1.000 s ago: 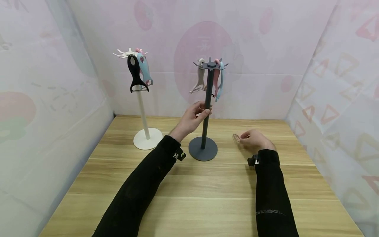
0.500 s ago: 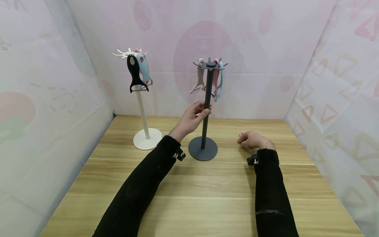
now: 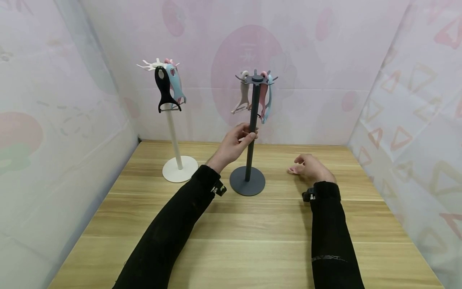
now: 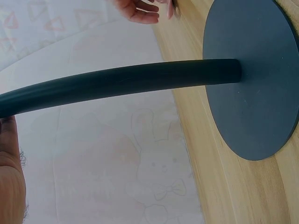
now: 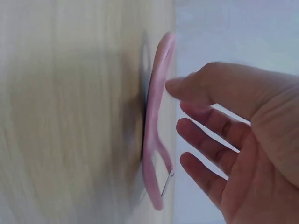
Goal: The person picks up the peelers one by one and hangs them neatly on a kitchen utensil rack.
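Note:
My left hand (image 3: 232, 144) grips the upright pole (image 3: 250, 150) of the dark grey stand, thumb in front and fingers behind. In the left wrist view the pole (image 4: 140, 79) rises from a round base (image 4: 261, 93). My right hand (image 3: 311, 168) hovers low over the table at the right, beside a pink peeler (image 3: 294, 170). The right wrist view shows the pink peeler (image 5: 156, 107) against the wood, its metal blade at one end. The thumb tip is right at its handle, while the other fingers are loosely bent and apart from it.
The grey stand's hooks (image 3: 257, 79) carry a beige peeler (image 3: 244, 92), a pink one and a light blue one (image 3: 268, 100). To the left, a white stand (image 3: 175, 140) holds a black peeler (image 3: 165, 88), a blue one (image 3: 176, 82) and a pink one behind. Patterned curtains enclose the table (image 3: 223, 249).
My right hand turned over the peeler; its fingers have since lifted and loosened, and the pink peeler shows beneath them. The left hand stays on the pole.

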### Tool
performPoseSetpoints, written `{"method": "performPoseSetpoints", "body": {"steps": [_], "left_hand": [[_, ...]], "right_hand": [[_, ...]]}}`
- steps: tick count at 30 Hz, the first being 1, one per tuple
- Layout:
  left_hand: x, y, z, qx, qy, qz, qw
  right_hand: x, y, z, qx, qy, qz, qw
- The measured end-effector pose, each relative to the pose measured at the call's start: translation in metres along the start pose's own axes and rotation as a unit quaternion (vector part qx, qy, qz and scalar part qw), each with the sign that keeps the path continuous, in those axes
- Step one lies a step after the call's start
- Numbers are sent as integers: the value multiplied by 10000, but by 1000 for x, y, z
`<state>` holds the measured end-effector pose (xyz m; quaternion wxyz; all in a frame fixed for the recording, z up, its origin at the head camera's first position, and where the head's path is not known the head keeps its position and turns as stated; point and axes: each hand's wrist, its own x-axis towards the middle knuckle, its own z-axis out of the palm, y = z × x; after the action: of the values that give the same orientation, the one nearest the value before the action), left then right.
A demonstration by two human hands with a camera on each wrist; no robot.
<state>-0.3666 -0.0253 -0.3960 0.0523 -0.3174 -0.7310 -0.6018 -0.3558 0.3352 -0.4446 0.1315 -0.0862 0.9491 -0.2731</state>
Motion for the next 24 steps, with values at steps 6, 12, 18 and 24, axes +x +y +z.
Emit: {"method": "performPoseSetpoints", "body": {"steps": [6,12,18,24], "left_hand": [[0,0,0,-13,-1,9,10000],[0,0,0,86,4,-9,10000],[0,1,0,93,13,-20,10000],[0,3,0,82,26,-83,9999]], "right_hand": [[6,10,6,-354,-121,393,9985],[8,14,4,-413,-102,274,9987],[10,19,1,-269,-211,219,9992],[4,12,1,264,-362,532,9976]]}}
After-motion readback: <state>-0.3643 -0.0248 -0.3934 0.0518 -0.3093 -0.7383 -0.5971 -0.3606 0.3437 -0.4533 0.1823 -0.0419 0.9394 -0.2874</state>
